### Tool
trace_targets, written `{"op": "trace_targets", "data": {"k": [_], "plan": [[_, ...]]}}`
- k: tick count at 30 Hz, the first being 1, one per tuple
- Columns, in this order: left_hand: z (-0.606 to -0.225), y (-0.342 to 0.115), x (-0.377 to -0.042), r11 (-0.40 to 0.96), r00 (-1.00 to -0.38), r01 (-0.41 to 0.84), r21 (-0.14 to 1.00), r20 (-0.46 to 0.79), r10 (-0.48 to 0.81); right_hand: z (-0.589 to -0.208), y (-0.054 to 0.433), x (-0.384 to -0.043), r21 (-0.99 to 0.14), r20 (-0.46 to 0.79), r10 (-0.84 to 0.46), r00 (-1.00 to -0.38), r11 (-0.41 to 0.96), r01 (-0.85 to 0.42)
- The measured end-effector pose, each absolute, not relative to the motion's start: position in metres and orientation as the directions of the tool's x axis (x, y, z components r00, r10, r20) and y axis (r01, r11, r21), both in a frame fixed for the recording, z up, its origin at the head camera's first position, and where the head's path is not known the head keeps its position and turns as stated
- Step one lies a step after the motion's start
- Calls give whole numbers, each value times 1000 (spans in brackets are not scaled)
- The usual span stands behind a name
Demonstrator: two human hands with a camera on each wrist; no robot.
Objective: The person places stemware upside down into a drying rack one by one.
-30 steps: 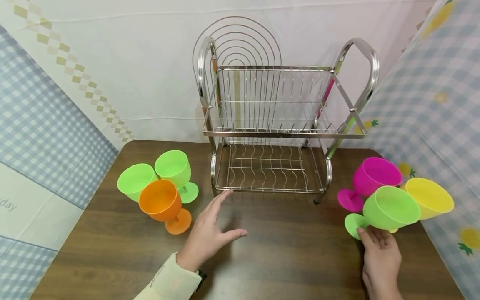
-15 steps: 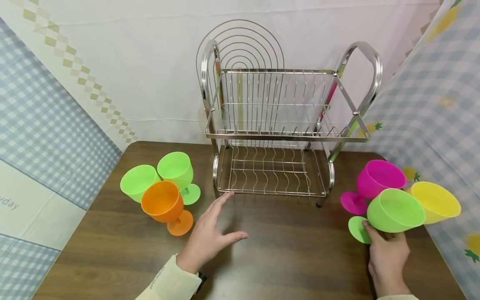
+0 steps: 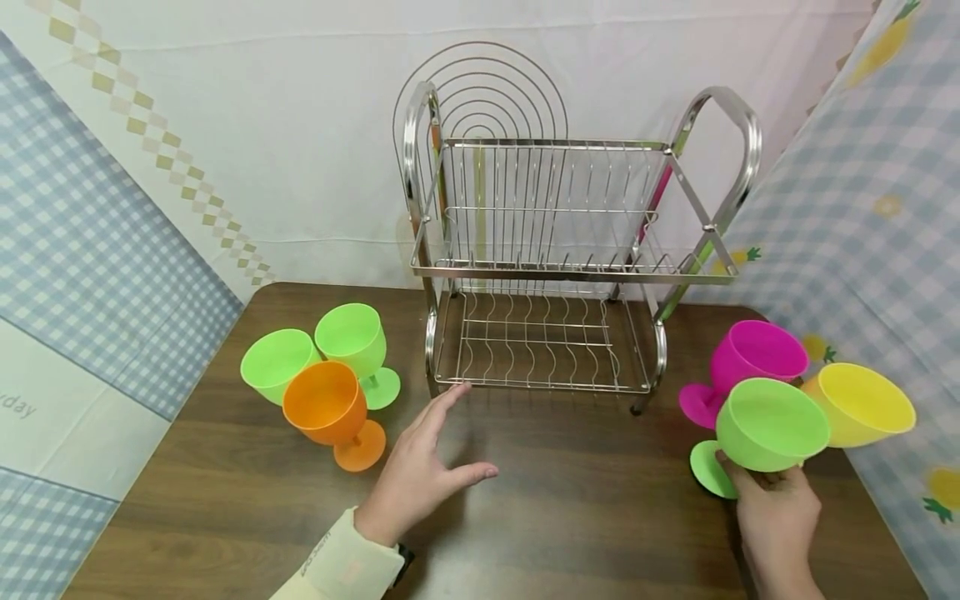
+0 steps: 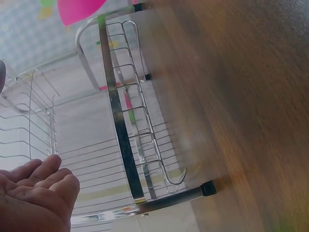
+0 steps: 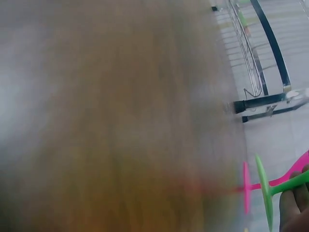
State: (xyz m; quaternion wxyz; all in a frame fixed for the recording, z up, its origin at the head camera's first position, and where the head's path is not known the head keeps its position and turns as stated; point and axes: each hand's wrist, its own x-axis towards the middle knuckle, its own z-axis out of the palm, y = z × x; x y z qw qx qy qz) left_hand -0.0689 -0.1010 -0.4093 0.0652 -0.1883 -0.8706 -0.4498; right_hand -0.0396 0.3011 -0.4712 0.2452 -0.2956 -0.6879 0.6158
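In the head view, my right hand [image 3: 780, 521] grips a light green goblet [image 3: 772, 425] by its stem, fingers wrapped below the bowl. The goblet leans to the right, its round foot toward the left. In the right wrist view, the green foot [image 5: 263, 193] appears beside the foot of the magenta goblet [image 5: 246, 187]. Behind the held goblet are that magenta goblet [image 3: 757, 358] and a yellow goblet [image 3: 862, 407], whose lower part is hidden. My left hand [image 3: 420, 475] holds nothing, thumb and fingers spread apart, in front of the metal dish rack [image 3: 540, 383].
The two-tier dish rack stands at the back of the brown wooden table [image 3: 570, 500]. On the left are an orange goblet [image 3: 326, 404] and two light green goblets, one green goblet [image 3: 352, 337] behind it. Printed cloth [image 3: 862, 217] borders the table at the sides and back.
My right hand, gripping the green goblet's stem, has shifted it slightly left and toward me, away from the magenta and yellow goblets. My left hand has stayed almost still.
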Motion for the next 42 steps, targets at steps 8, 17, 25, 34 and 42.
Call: {"op": "trace_targets", "data": {"k": [8,17,25,34,42], "plan": [[-409,-99,-69,515,-921,382,768,270,280,-454,292,-27,-848,92,545,-833,482,222],[-414,-92,-62,425,-923,329,843,193,333,-438,275,-18,-604,274,232,-933,797,21],[-419,-79,-51,342,-908,280,897,132,398,-435,247,-16,-381,456,-74,-887,885,-270],[-426,-67,-42,423,-880,360,831,152,450,-436,224,-13,-193,571,-274,-774,871,-451],[-426,-64,-37,450,-867,383,807,146,476,-434,208,-8,-149,577,-329,-748,857,-493]]}}
